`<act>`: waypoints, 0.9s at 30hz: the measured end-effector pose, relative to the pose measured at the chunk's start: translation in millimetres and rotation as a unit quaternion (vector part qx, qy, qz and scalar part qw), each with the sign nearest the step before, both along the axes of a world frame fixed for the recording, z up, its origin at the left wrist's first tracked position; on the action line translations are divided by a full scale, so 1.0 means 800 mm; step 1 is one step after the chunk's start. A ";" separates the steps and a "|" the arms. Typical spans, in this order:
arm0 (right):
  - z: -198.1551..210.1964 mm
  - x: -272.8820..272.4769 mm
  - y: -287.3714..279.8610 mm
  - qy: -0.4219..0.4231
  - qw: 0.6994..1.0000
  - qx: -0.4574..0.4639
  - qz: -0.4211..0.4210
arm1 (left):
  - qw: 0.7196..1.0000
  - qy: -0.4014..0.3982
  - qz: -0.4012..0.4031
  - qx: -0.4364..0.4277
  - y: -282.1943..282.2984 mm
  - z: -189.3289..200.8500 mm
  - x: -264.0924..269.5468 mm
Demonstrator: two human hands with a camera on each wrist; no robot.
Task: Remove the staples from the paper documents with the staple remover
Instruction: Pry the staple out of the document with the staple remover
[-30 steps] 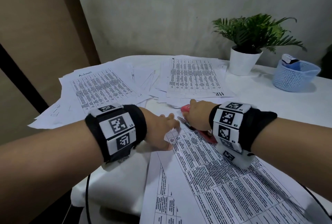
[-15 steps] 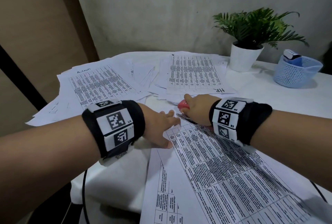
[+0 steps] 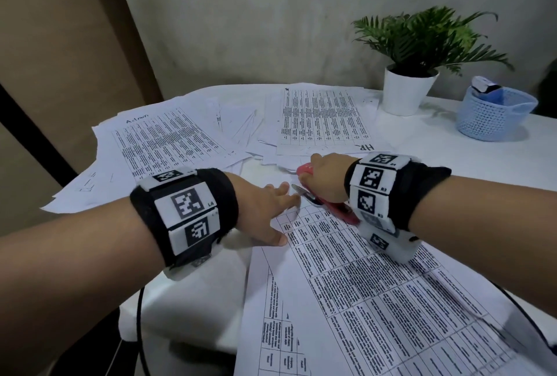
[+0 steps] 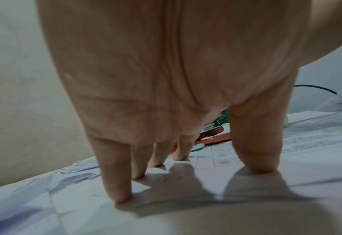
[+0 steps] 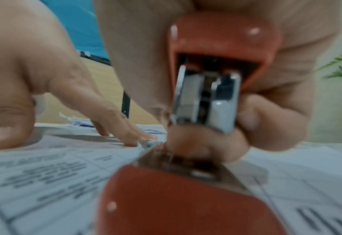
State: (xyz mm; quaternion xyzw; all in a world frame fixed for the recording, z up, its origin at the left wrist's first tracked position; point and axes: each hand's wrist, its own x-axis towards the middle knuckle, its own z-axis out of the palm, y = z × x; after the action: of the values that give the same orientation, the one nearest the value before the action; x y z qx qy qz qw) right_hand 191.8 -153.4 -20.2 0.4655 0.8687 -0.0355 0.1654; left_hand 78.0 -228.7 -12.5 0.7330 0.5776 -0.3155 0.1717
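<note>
- Head view: the document (image 3: pixel 376 294) is seen lying flat on the table (image 3: pixel 452 146), its far corner between the two hands.
- The left hand (image 3: pixel 265 210) is spread, its fingertips (image 4: pixel 120 197) pressed straight down on the sheet beside that corner.
- The right hand (image 3: pixel 324 178) is curled round the red staple remover (image 3: pixel 331 204), whose metal tip is set low at the corner.
- Paper this thin is judged light, limp and easily torn; it is best pinned close to the staple, which cannot be made out.
- The remover looks rigid and smooth-shelled; a grip on its plastic sides is advised.
</note>
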 end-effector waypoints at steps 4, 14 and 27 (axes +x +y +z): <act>-0.003 0.008 0.009 0.064 0.997 -0.022 -0.031 | 1.000 0.004 0.009 -0.002 -0.001 -0.001 -0.004; -0.005 0.015 0.020 0.060 0.997 -0.037 -0.002 | 1.000 0.001 0.016 -0.015 0.000 0.004 0.001; 0.001 0.017 0.029 0.050 0.997 -0.053 0.008 | 0.999 0.013 0.022 -0.021 0.011 0.000 0.000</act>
State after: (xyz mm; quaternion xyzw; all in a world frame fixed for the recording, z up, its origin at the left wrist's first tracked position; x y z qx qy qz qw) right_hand 205.6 -130.3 -19.2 0.4465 0.8766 -0.1031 0.1467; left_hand 78.4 -219.9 -12.3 0.7126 0.5888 -0.3330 0.1861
